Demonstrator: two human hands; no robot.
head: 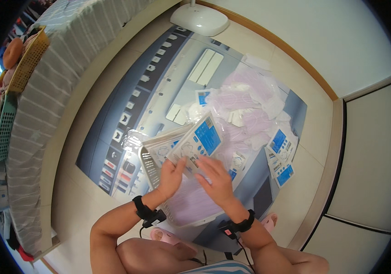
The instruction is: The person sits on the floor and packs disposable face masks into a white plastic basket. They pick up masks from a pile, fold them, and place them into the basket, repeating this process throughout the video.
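Observation:
My left hand point(170, 176) pinches the lower corner of a flat white-and-blue printed packet point(207, 135), held tilted above a white plastic basket point(146, 166). My right hand point(217, 179) is beside the packet's lower right edge, fingers apart and slightly blurred; whether they touch it is unclear. More printed packets point(159, 145) stand upright at the basket's far end. Closer to me, the basket is filled with a row of light purple face masks point(193, 202). Beyond my hands lies a loose heap of purple face masks point(246, 102) in clear wrappers.
A printed mat point(113, 99) covers the floor. Loose packets point(279, 147) lie at its right, with clear plastic point(135, 138) left of the basket. A bed point(68, 65) borders the left, a cabinet point(370, 154) the right. A white stand base point(198, 19) is at the back.

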